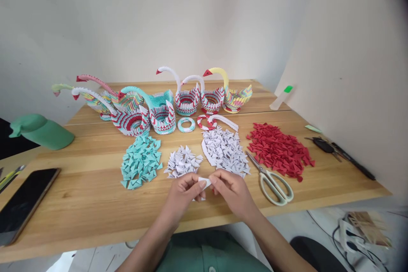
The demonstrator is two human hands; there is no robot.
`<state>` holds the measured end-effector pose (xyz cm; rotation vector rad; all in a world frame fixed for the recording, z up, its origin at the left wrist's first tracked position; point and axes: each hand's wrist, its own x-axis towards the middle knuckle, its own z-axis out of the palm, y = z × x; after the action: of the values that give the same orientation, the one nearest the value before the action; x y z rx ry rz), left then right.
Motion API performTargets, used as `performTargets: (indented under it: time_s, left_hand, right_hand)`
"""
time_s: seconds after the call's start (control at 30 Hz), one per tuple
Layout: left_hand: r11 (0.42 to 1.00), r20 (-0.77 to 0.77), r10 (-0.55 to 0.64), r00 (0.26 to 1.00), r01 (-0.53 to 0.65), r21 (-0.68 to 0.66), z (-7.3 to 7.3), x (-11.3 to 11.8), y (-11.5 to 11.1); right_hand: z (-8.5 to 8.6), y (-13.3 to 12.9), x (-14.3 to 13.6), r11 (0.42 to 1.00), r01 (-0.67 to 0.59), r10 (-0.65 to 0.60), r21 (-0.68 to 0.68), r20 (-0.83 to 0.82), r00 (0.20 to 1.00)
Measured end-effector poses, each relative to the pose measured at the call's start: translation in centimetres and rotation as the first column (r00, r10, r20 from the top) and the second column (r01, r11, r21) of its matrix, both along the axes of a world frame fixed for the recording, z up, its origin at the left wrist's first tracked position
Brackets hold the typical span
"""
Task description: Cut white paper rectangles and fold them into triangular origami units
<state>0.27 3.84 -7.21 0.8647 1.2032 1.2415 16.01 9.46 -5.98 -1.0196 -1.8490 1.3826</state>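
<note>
A small piece of white paper [204, 182] is pinched between both hands above the table's front part. My left hand [185, 191] holds its left side, thumb on top. The fingers of my right hand [234, 191] close on its right corner. Another bit of white shows below my left fingers. Just beyond the hands lie a small pile of white folded triangles [183, 161] and a larger white pile [226, 148]. Teal triangles [142, 161] are piled to the left, red ones [277, 148] to the right.
Paper swans [162, 117] stand along the back, with a teal-and-white ring [186, 125] before them. Scissors [270, 180] lie right of my right hand. A phone [27, 202] and a green bottle [44, 131] are at the left; keys [323, 145] and a black pen [353, 161] at the right.
</note>
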Motion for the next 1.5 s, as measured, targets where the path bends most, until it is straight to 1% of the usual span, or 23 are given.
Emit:
performTargets:
  time_s: [0.07,0.13,0.27,0.4,0.5,0.67,0.93,1.0,1.07,1.13,1.17,1.2,1.27,1.33,1.43,1.5]
  left_hand:
    - [1.000,0.068,0.005,0.998,-0.005,0.004,0.1,0.0,-0.1]
    - [1.000,0.120,0.011,0.993,-0.011,0.002,0.1,0.0,-0.1]
    - [1.000,0.170,0.010,0.985,-0.011,0.006,-0.1,0.2,-0.1]
    - [1.000,0.187,0.004,0.982,-0.006,0.010,-0.2,0.4,-0.1]
    - [1.000,0.174,0.007,0.985,-0.007,-0.001,-0.2,0.6,-0.1]
    - [1.000,0.150,0.015,0.989,-0.014,-0.004,-0.1,0.8,0.0]
    - [0.998,0.097,0.053,0.994,-0.052,-0.019,-0.1,1.0,0.0]
    - [0.997,0.072,0.071,0.995,-0.070,-0.018,-0.1,1.0,0.1]
    - [0.997,0.069,0.073,0.995,-0.072,-0.019,-0.1,0.8,0.1]
    - [0.998,0.110,0.058,0.992,-0.056,-0.026,-0.1,0.6,0.1]
    - [0.998,0.145,0.050,0.988,-0.045,-0.035,-0.2,0.5,0.0]
    - [0.998,0.185,0.044,0.982,-0.037,-0.045,-0.2,0.4,0.0]
    - [0.998,0.263,0.035,0.964,-0.018,-0.068,-0.2,0.2,0.0]
    - [0.996,0.321,0.022,0.947,0.005,-0.084,-0.3,0.2,-0.1]
    - [0.995,0.369,-0.004,0.929,0.039,-0.087,-0.3,0.4,-0.1]
    - [0.994,0.378,-0.028,0.925,0.065,-0.087,-0.2,0.5,-0.1]
  right_hand:
    - [-0.3,-0.1,0.0,0.977,-0.035,0.003,-0.208,-0.151,0.988]
    - [-0.9,-0.3,-0.1,0.936,-0.070,-0.027,-0.345,-0.268,0.963]
    - [-1.9,-0.6,-0.4,0.890,-0.104,-0.079,-0.444,-0.374,0.924]
    - [-2.3,-0.7,-0.5,0.884,-0.081,-0.123,-0.460,-0.398,0.909]
    - [-2.3,-0.7,-0.5,0.891,-0.052,-0.136,-0.450,-0.375,0.917]
    - [-2.3,-0.5,-0.4,0.915,-0.028,-0.118,-0.403,-0.334,0.935]
    - [-1.8,-0.7,-0.5,0.936,0.033,-0.121,-0.351,-0.233,0.965]
    - [-1.6,-0.6,-0.4,0.951,0.057,-0.121,-0.305,-0.195,0.973]
    - [-1.4,-0.5,-0.1,0.979,0.059,-0.084,-0.195,-0.123,0.989]
    - [-1.1,-0.2,0.6,0.999,0.031,-0.031,-0.014,-0.033,0.999]
    - [-0.9,0.1,0.9,0.995,0.013,-0.013,0.094,0.005,1.000]
    - [-0.8,0.3,1.3,0.979,0.001,-0.007,0.204,0.032,0.999]
    - [-0.6,0.8,1.7,0.912,-0.021,-0.002,0.410,0.055,0.998]
    - [-0.6,1.2,1.9,0.817,-0.075,0.042,0.572,0.070,0.997]
    - [-0.8,1.5,1.7,0.672,-0.150,0.146,0.725,0.069,0.987]
    - [-0.9,1.6,1.6,0.593,-0.156,0.196,0.790,0.047,0.980]
